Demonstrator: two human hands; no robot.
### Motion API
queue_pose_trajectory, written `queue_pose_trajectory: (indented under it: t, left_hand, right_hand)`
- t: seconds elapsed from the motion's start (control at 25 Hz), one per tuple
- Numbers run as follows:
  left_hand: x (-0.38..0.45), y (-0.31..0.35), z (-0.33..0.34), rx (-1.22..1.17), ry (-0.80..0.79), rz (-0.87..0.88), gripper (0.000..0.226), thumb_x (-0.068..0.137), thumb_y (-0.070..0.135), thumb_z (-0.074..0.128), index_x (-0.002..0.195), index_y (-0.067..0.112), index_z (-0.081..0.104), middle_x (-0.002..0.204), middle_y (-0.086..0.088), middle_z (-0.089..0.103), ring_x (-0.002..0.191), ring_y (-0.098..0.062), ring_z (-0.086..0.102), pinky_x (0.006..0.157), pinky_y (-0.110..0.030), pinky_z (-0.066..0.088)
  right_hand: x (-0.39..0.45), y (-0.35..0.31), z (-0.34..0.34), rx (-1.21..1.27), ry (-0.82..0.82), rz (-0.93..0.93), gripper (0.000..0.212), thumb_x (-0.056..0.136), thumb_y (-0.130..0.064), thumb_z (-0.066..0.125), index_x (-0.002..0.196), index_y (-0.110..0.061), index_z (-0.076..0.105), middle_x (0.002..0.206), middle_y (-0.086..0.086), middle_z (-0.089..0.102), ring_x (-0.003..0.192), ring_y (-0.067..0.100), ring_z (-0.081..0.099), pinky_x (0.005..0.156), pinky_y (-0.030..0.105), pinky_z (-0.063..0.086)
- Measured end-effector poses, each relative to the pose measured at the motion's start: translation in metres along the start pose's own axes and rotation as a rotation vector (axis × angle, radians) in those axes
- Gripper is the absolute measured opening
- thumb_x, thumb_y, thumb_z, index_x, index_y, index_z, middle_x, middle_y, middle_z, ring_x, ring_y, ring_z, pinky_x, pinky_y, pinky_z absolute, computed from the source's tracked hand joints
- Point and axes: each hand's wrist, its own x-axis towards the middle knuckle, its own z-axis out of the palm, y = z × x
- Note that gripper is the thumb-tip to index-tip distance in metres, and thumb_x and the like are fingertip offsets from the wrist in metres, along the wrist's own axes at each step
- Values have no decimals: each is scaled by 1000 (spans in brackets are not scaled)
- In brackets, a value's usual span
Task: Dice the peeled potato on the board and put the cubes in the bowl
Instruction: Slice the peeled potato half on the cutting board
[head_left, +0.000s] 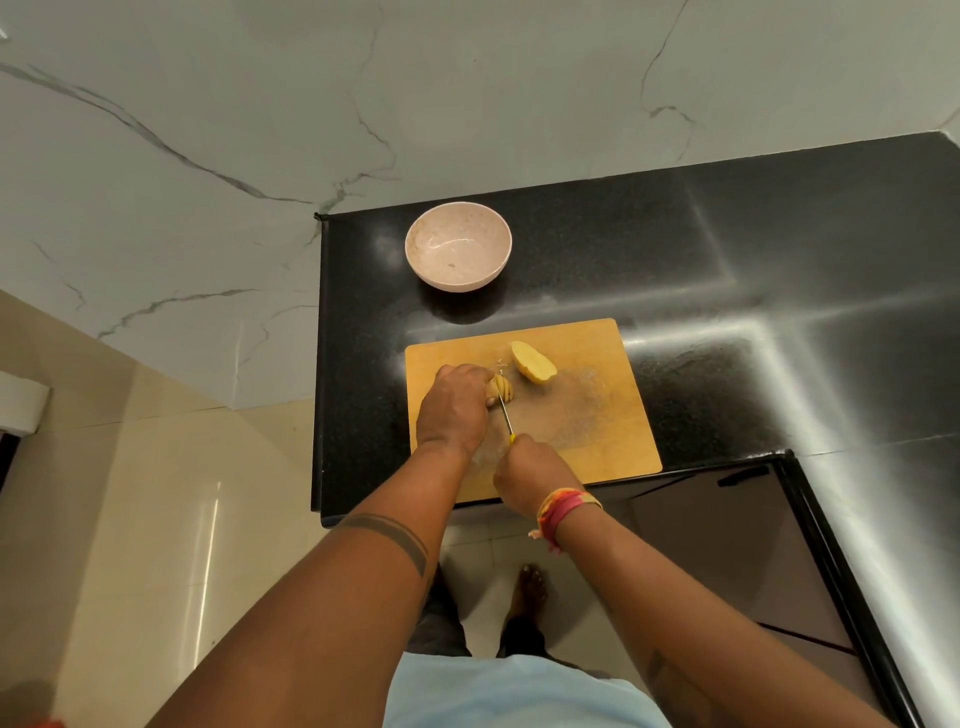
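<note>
Two grips: left hand holds sliced potato; right hand clasps knife.

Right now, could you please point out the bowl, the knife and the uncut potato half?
bowl (415, 260): head view, left rim.
knife (505, 413): head view, mid-blade.
potato half (535, 364): head view, cut face.

Single head-worn wide-angle view, looking steeply down from above. Close over a wooden cutting board at frame centre, on a black counter filling the right half. Marble wall across the top, bent by the lens; tiled floor at lower left.
</note>
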Motion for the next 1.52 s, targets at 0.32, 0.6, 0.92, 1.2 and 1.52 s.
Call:
queue_pose_trajectory:
  t: [0.32, 0.6, 0.92, 1.2, 1.52]
  left_hand:
    - [-4, -5, 2, -21, 2, -4, 31, 98, 17, 62, 129, 19, 63, 125, 0, 63, 114, -20, 53, 93, -34, 48]
    - [-4, -2, 3, 7, 40, -35, 24, 99, 14, 61, 121, 20, 67, 117, 3, 67, 110, -17, 54, 87, -32, 51]
    - [-3, -5, 6, -5, 64, -55, 24, 98, 16, 63, 120, 22, 69, 112, 5, 69, 107, -16, 55, 85, -32, 53]
    - [-1, -8, 8, 2, 59, -48, 21, 100, 15, 57, 113, 24, 71, 110, 4, 69, 105, -18, 54, 85, -35, 55]
    - [-1, -8, 4, -45, 60, -55, 34, 96, 16, 68, 129, 21, 67, 120, 2, 69, 113, -19, 54, 91, -33, 51]
  right_hand:
    - [-27, 24, 15, 45, 120, -24, 22, 107, -26, 35, 106, -11, 51, 104, 18, 66, 77, 29, 54, 68, 34, 41]
    - [6, -4, -7, 33, 110, -82, 27, 103, -26, 38, 111, -7, 55, 108, 20, 66, 91, 33, 62, 71, 34, 42]
    - [16, -22, -25, -23, 33, -102, 17, 99, -16, 43, 94, -9, 58, 105, 19, 68, 82, 27, 58, 69, 32, 43]
    - [28, -41, -35, -43, -26, -105, 27, 102, -11, 42, 102, 0, 67, 100, 16, 66, 86, 31, 58, 71, 33, 42]
    - [2, 1, 6, -2, -40, 28, 15, 100, -17, 42, 107, -9, 51, 116, 19, 62, 92, 32, 57, 75, 33, 43]
